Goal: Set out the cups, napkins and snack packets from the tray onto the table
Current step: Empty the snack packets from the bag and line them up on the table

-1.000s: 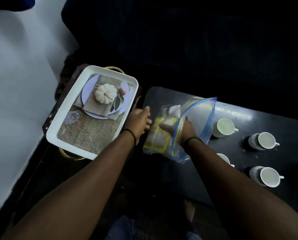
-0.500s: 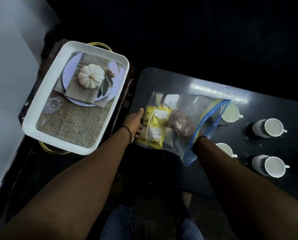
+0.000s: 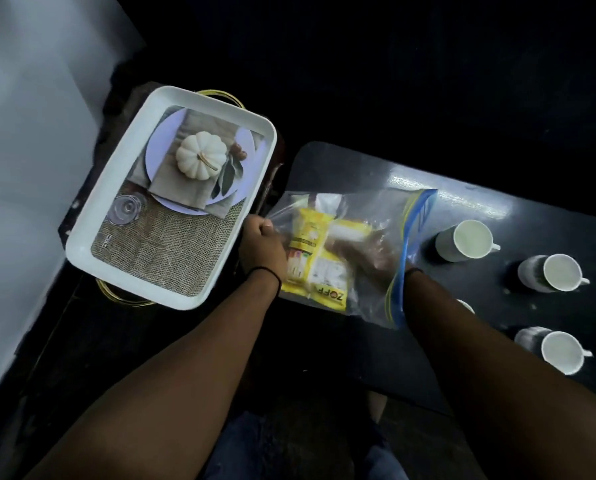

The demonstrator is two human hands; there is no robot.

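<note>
Dark and glossy, the worktop (image 3: pixel 376 341) fills the right half of the view and carries the cups and a plastic bag. White tray (image 3: pixel 92 233), rectangular with a raised rim, sits apart to the left on a low dark stand; its floor bears a printed picture of burlap, a plate, a folded cloth and a pale pumpkin, and no loose items can be made out in it. Clear zip bag (image 3: pixel 369 209) with a blue and yellow closure strip lies at the worktop's near left end, mouth facing right. Inside it are yellow snack packets (image 3: pixel 310 247), lettering partly readable on one. Right hand (image 3: pixel 365 251) is pushed through the mouth into the bag, seen blurred through the film among the packets; whether its grip is spread or pressed around a packet cannot be told. Left hand (image 3: pixel 260 242) pinches the bag's closed left edge between curled fingers. Three white cups (image 3: pixel 467 239) stand upright on the right; a fourth rim peeks out beside the right forearm.
</note>
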